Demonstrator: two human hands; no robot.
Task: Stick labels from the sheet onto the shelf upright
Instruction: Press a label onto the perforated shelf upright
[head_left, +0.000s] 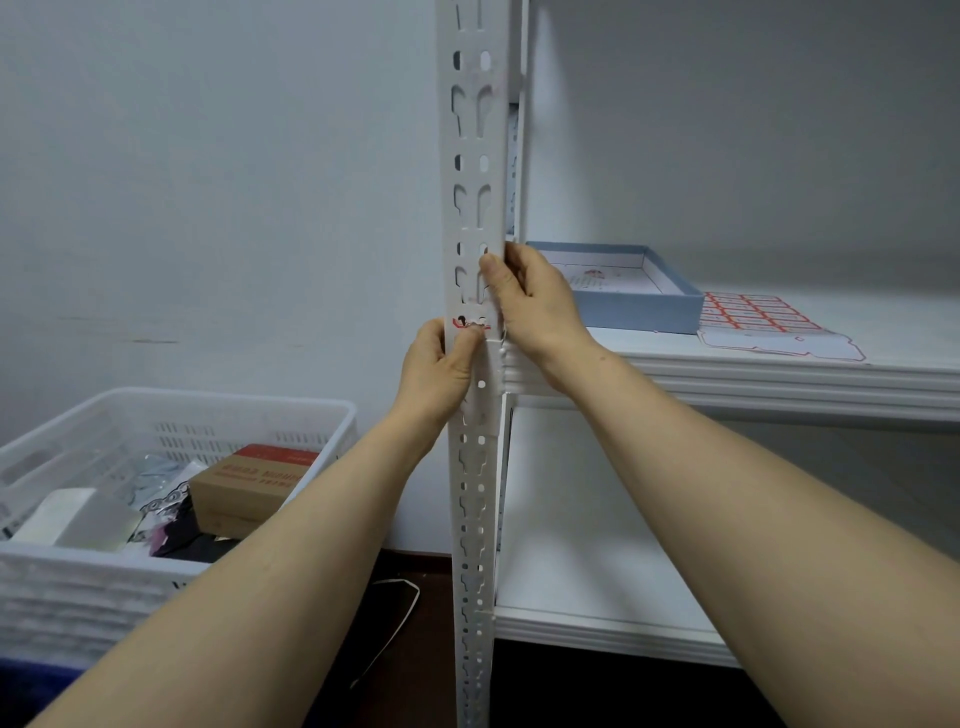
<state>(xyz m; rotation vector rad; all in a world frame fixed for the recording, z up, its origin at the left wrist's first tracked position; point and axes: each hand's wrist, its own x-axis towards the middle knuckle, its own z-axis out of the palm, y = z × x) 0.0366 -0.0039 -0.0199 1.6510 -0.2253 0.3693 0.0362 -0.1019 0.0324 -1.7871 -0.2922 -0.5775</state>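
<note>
From the head camera, we see both hands working on the white perforated metal shelf upright (474, 218), at about the level of the upper shelf board. Our left hand (439, 371) wraps around the post from its left side, thumb pressed flat over a small white label with red edging (470, 323) that lies on the post's front face, partly hidden under that thumb. Our right hand (535, 301) curls around the post's right edge just above, thumb flat on the metal, gripping nothing loose that we can make out. So we judge this label to be on the post and being smoothed down, not yet let go. The white label sheet with rows of red-bordered stickers (763, 322) lies well apart on the white shelf board (779, 374), just beside a shallow pale-blue cardboard box lid (639, 306); its near strip looks peeled bare while many stickers remain in the rows behind. We cannot pick out other labels on the post for certain, so most of the work seems to lie ahead.
</note>
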